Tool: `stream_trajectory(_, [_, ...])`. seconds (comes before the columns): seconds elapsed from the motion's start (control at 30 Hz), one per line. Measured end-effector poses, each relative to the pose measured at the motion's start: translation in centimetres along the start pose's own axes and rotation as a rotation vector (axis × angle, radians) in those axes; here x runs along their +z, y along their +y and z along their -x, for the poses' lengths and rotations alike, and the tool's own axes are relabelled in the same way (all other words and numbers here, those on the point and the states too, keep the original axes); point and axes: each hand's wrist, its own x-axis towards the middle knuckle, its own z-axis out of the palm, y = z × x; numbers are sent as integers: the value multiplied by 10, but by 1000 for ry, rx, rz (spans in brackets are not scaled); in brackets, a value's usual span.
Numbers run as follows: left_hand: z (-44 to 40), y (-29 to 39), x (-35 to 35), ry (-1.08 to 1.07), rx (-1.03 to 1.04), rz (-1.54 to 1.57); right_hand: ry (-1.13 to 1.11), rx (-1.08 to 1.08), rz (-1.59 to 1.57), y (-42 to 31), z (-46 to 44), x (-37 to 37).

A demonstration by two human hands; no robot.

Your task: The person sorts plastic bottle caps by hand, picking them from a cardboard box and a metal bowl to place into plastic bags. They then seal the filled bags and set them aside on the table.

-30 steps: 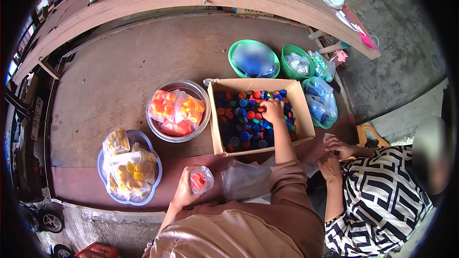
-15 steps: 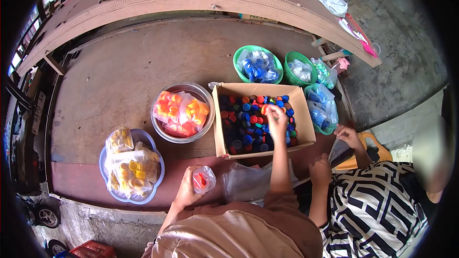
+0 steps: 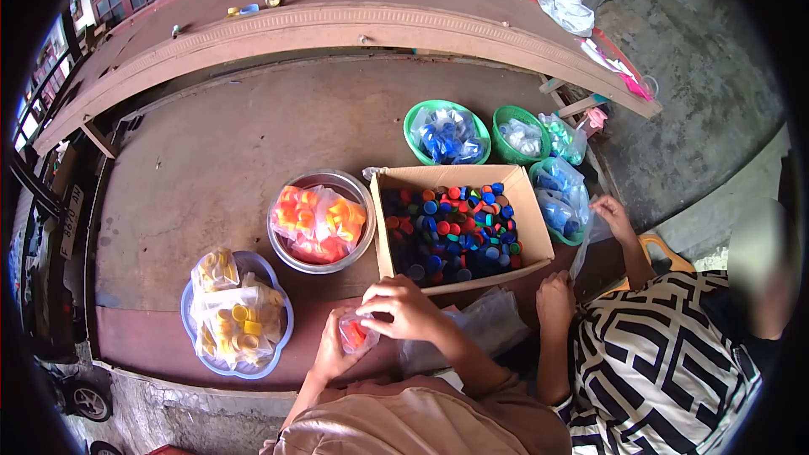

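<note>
My left hand (image 3: 334, 352) is wrapped round a small clear plastic bag (image 3: 346, 333) with red bottle caps (image 3: 358, 334) inside. Curled over the mouth of this bag is my right hand (image 3: 399, 307), its fingertips touching the plastic; whether a cap is between them is hidden. Beyond my right hand stands an open cardboard box (image 3: 533, 232) with many loose bottle caps (image 3: 455, 217), mostly blue and red. Flat clear plastic bags (image 3: 480, 324) lie on the table under my right forearm.
A metal bowl (image 3: 366, 248) holds bagged orange and red caps; a lavender basin (image 3: 287, 320) holds bagged yellowish ones. Green baskets (image 3: 415, 150) of bagged caps stand behind the box. At right, a co-worker's hands (image 3: 556, 299) hold a clear bag. A raised wooden shelf (image 3: 337, 25) spans the back.
My right hand has come from the box, where it held a red cap, back to the bag in my left hand. The view has tilted slightly upward.
</note>
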Motion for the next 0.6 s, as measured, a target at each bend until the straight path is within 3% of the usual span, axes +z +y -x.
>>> stream_trajectory(0.2, [-2,2,-3,-12,-18,-46,-331,16,-30,6,6,17])
stream_trajectory(0.3, [0,2,-5,-22,-25,-53,-201,257,-421,11,-6,-24])
stream_trajectory(0.37, [1,2,-5,-28,-52,-62,209,291,-246,64,-5,-43])
stream_trajectory(0.43, [1,2,-7,-32,-82,-86,435,514,73,131,3,-77])
stream_trajectory(0.47, [1,1,-7,-36,-83,-84,417,735,355,152,10,-96])
stream_trajectory(0.5, [-1,0,-7,-38,-78,-83,431,781,588,205,31,-104])
stream_trajectory(0.6, [-4,3,-8,-46,-64,-78,354,1077,732,295,78,-119])
